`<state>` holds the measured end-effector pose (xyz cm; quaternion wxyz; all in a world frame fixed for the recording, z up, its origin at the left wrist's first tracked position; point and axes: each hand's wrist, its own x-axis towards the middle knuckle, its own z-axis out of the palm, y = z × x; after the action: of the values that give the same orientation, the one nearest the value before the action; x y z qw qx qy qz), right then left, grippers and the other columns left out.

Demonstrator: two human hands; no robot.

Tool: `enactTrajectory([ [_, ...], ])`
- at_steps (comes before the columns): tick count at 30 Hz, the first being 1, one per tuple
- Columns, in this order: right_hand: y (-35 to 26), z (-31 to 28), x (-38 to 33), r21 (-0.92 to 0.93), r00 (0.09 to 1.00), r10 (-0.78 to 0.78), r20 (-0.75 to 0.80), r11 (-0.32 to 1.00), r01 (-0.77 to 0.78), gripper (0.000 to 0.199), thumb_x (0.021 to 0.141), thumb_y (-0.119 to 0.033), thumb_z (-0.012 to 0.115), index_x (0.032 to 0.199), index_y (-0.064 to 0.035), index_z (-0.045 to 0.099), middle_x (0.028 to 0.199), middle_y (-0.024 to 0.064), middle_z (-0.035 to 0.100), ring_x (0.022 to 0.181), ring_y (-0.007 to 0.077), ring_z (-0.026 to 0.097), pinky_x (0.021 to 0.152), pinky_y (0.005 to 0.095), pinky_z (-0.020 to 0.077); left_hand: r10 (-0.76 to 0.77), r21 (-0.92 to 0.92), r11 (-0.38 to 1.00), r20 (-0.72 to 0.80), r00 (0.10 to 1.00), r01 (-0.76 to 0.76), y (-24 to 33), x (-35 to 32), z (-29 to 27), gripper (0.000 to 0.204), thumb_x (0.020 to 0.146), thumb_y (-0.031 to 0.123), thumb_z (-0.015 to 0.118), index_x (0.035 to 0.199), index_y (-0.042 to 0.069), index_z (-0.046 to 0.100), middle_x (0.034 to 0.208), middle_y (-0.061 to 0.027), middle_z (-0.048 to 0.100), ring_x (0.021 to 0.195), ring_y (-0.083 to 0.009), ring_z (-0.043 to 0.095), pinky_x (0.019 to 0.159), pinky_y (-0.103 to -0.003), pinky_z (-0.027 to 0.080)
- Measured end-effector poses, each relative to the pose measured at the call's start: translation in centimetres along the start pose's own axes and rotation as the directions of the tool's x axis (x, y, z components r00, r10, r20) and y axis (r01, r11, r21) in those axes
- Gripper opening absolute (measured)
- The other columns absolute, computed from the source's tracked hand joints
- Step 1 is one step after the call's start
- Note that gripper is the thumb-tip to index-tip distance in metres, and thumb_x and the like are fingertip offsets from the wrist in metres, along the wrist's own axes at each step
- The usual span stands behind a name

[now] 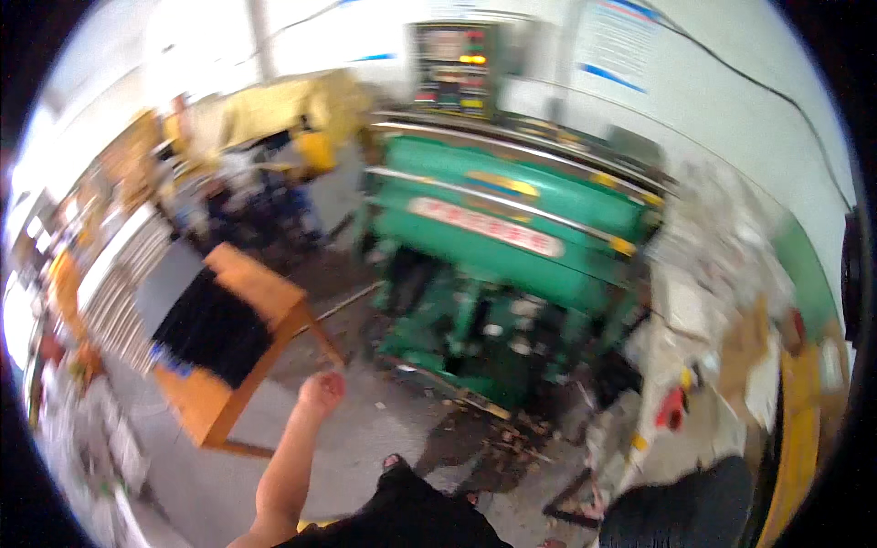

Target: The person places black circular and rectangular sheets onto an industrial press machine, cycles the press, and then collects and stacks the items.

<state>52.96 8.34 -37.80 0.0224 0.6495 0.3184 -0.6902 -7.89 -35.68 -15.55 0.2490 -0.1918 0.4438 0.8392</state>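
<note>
Wooden table (pixel 251 315) edge just beside left hand (pixel 322 393)

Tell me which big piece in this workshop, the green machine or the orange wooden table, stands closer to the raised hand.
The orange wooden table with a black cloth over it. It stands just left of the closed left hand; the large green metal machine sits farther right.

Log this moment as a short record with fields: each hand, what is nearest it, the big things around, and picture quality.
left hand: closed in a loose fist, empty as far as the blur shows, forearm raised from the lower edge
right hand: not in view
nearest thing: wooden table with a black cloth over it, apart from the hand
machine: large green machine ahead, control panel above it
floor: grey, debris by the machine's base
picture: motion-blurred
</note>
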Motion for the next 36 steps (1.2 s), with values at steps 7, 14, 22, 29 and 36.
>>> enactTrajectory([
  [7,-8.9,18.0,0.7,-0.52,0.976,-0.052,0.213,0.84,0.158,0.053,0.096,-0.034,0.054,0.141,-0.0087,0.043,0.142,0.0121,0.045,0.126,0.0333,0.046,0.101,0.0473,0.0415,0.933,0.795,0.241,-0.348,-0.093,-0.556,20.3,-14.9,-14.2,0.02,0.094,0.019,0.056,0.098,0.0,0.061,0.084,-0.0059,0.062,0.069,-0.0129,0.056,0.065,-0.026,0.045],
  [14,-10.8,38.2,-7.2,-0.723,0.839,0.005,0.544,0.51,0.466,0.052,0.097,-0.042,0.052,0.137,-0.0101,0.049,0.14,0.0131,0.047,0.124,0.0334,0.047,0.099,0.0468,0.0428,0.849,0.791,0.504,-0.381,0.367,-0.345,31.6,-15.6,-18.9,0.035,0.089,0.037,0.068,0.095,0.002,0.068,0.081,-0.001,0.06,0.073,-0.0116,0.056,0.065,-0.029,0.046],
  [22,-8.4,43.6,-8.7,-0.789,0.85,0.097,0.517,0.439,0.43,0.049,0.096,-0.043,0.055,0.131,-0.0087,0.055,0.128,0.0127,0.053,0.112,0.029,0.053,0.091,0.043,0.0463,0.704,0.516,0.706,-0.585,0.403,-0.485,32.6,-15.0,-20.0,0.024,0.09,0.032,0.067,0.103,0.011,0.065,0.088,0.0043,0.059,0.081,-0.0093,0.054,0.071,-0.028,0.044],
  [29,-7.9,37.2,0.0,-0.712,0.928,0.019,0.371,0.647,0.271,0.043,0.094,-0.036,0.062,0.123,-0.0047,0.059,0.108,0.0111,0.061,0.094,0.0212,0.059,0.081,0.0366,0.0511,0.702,0.279,0.669,-0.54,0.464,-0.689,31.1,-18.8,-20.3,0.017,0.09,0.024,0.063,0.084,0.011,0.054,0.075,0.0042,0.047,0.073,-0.0097,0.049,0.062,-0.027,0.039],
  [36,-16.3,41.6,-15.1,-0.697,0.748,0.125,0.652,0.487,0.527,0.036,0.094,-0.033,0.061,0.118,-0.0068,0.063,0.101,0.0096,0.068,0.088,0.0197,0.066,0.075,0.0356,0.0532,0.698,0.341,0.684,-0.561,0.445,-0.645,26.8,-23.5,-26.2,0.05,0.091,0.035,0.059,0.13,0.004,0.05,0.12,-0.011,0.059,0.107,-0.0277,0.058,0.09,-0.038,0.047],
])
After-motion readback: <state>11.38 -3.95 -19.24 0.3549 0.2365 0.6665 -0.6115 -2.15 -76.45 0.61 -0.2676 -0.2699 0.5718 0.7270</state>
